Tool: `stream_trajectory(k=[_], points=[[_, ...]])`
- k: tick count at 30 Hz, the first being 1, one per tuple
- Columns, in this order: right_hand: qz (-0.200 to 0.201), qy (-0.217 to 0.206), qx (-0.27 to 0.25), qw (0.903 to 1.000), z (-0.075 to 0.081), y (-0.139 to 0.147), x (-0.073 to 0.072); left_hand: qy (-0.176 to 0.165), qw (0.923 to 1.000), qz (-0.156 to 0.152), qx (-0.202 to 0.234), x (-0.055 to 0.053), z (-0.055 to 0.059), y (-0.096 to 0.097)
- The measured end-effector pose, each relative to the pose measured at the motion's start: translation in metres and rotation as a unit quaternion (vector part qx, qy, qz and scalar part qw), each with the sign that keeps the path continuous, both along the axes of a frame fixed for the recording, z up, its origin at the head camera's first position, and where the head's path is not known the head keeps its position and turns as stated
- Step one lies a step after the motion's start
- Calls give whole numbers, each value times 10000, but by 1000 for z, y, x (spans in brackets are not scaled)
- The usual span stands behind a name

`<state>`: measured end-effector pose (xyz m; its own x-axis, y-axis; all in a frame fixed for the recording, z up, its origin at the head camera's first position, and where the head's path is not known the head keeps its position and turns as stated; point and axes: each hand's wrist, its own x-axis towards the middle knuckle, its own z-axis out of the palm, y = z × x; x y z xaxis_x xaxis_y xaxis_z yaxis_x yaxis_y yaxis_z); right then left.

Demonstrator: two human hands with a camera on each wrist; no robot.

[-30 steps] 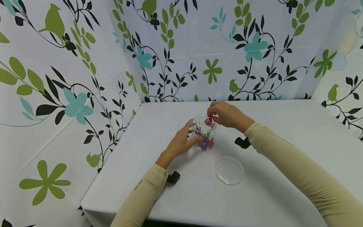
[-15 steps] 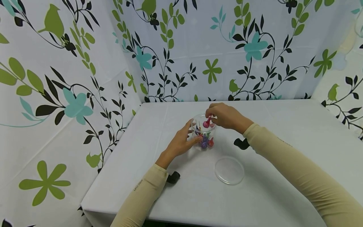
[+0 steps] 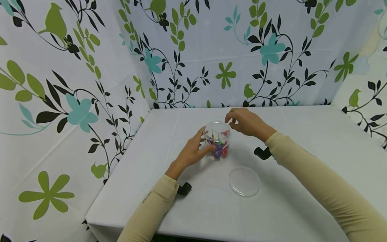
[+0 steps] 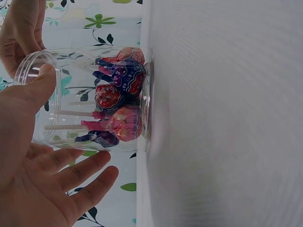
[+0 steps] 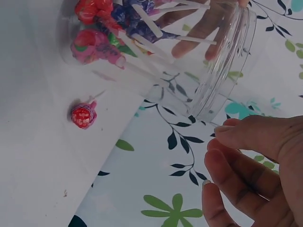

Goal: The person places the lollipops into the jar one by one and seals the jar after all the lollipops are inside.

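A clear round jar (image 3: 216, 129) stands upright on the white-covered table, its top uncovered. Inside it are several wrapped lollipops (image 4: 125, 125) in pink, red and purple, most with sticks pointing up. My left hand (image 3: 193, 152) holds the jar from the left side, thumb in front and fingers spread around behind. Just right of the rim, my right hand (image 3: 246, 122) hovers with loosely bent fingers and nothing between them. In the right wrist view, one red-and-pink lollipop (image 5: 83, 116) lies on the table outside the jar.
A clear round lid (image 3: 244, 181) lies flat on the table, nearer than the jar. Patterned cloth (image 3: 225, 75) with leaves and birds hangs behind the table and along its sides.
My right hand let go of the pink lollipop over the jar's mouth and moved slightly right, off the rim. The left hand stays on the jar.
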<state>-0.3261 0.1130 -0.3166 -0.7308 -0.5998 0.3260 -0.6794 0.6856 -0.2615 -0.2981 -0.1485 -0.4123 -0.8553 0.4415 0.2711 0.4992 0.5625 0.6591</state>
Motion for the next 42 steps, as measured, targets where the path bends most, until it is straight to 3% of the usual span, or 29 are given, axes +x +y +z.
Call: stream_trajectory(k=[11,25,32,42], points=[[-213,-413,-79,9989,-17,14,-19,49,10000,16,-9,-1,0,-1],[-504,-1068,-284,9926,-57,11,-50,23,10000,21,-21,1,3,1],[-479,-1145,-536,9908,-70,6,-56,-10,10000,2,-37,1,1,0],[-441,-1253,-549,9896,-76,2,-59,35,10000,-43,-23,0,0,0]])
